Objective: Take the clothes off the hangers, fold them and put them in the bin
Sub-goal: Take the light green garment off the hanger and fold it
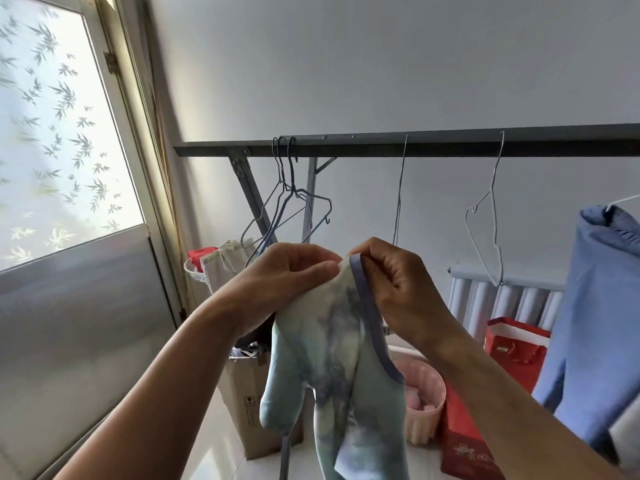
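I'm holding a pale blue tie-dye top (332, 344) up in front of me, clear of any hanger. My left hand (294, 271) pinches its upper edge between thumb and curled fingers, and my right hand (398, 289) pinches the same edge right beside it, at the darker blue trim (372, 317). The fingertips of the two hands are almost touching, and the rest of the top hangs down between my forearms. Behind my hands runs the dark metal rack bar (433, 145). Three empty wire hangers (291, 199) are bunched at its left end, with two more empty hangers (488, 216) spaced out to the right. At the far right, a blue shirt (602, 323) hangs on a white hanger (621, 201). Low behind the top stands the pink bin (429, 417) with pink cloth inside. A cardboard box (242, 396) stands to its left and red gift bags (512, 344) to its right.
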Demonstrator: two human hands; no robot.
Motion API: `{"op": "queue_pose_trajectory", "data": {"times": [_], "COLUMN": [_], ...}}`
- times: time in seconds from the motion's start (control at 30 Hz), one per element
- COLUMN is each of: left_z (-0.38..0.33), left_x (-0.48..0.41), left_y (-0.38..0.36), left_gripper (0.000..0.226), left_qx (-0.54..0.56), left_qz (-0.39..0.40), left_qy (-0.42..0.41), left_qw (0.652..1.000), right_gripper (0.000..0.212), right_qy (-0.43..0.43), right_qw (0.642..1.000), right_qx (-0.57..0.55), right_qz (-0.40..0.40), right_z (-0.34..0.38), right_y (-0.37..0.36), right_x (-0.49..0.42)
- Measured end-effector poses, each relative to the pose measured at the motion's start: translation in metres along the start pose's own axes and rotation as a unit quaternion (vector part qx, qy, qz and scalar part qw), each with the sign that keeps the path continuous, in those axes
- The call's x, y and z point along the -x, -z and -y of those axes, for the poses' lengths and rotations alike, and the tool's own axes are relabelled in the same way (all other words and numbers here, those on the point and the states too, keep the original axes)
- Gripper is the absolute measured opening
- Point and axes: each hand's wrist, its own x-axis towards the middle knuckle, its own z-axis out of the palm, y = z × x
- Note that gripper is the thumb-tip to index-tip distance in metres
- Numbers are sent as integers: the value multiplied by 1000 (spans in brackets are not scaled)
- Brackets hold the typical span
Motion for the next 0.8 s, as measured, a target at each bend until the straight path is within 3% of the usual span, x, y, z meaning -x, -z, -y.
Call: {"op": "queue_pose_trajectory", "data": {"times": [0.1, 0.27, 0.47, 0.6, 0.7, 0.8], "left_z": [-3, -3, -1, 1, 4, 8], "left_x": [1, -3, -1, 0, 5, 10], "left_y": [9, 6, 2, 26, 43, 52], "left_gripper": [29, 16, 18, 15, 24, 33], "left_qx": [-20, -80, -102, -250, -306, -296], "left_qz": [32, -7, -48, -42, -28, -44], "left_qy": [17, -23, -58, -70, -44, -51], "left_qw": [999, 997, 992, 965, 951, 953], "right_gripper": [16, 7, 34, 22, 15, 19], "right_qy": [21, -12, -78, -159, -178, -191], "right_qw": [999, 999, 964, 933, 941, 963], "right_qx": [31, 34, 241, 306, 268, 164], "right_qz": [-8, 28, 87, 99, 101, 96], "right_z": [-1, -7, -38, -49, -56, -54], "right_y": [-3, 0, 11, 41, 62, 70], "right_x": [0, 2, 14, 20, 16, 16]}}
